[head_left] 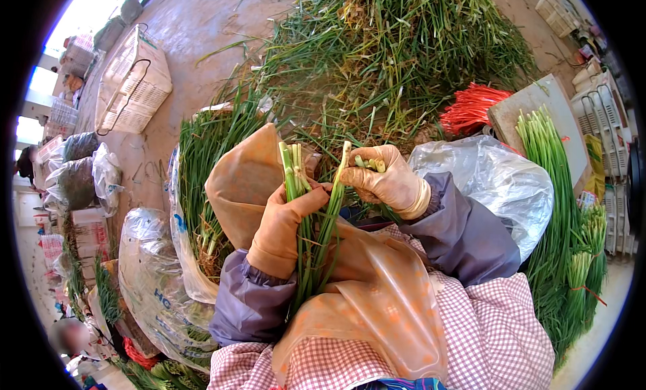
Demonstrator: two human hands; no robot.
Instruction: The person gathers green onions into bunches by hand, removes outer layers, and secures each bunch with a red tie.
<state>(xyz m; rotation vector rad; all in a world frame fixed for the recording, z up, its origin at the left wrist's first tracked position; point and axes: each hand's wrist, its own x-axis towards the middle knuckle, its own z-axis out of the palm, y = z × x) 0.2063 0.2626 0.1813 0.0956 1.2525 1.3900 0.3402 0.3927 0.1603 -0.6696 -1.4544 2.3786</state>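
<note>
My left hand (284, 222), in a tan rubber glove, grips a small bunch of long green allium stalks (291, 170), pale cut ends up. Their leaves hang down over the orange-tinted plastic apron (383, 274) on my lap. A single stalk (335, 198) stands apart at the right of the bunch; its top lies against the fingers of my right hand (386, 178). That hand, gloved too, is closed around several more stalks, whose short pale ends (371, 163) poke out between thumb and fingers. The lower part of those stalks is mostly hidden.
A large heap of leafy trimmings (404, 42) covers the floor ahead. Unsorted stalks fill a plastic sack (174, 208) on my left. Trimmed stalks (547, 188) lean at my right by a board (560, 122), red ties (472, 107) and clear plastic (484, 173). A white crate (136, 82) stands farther left.
</note>
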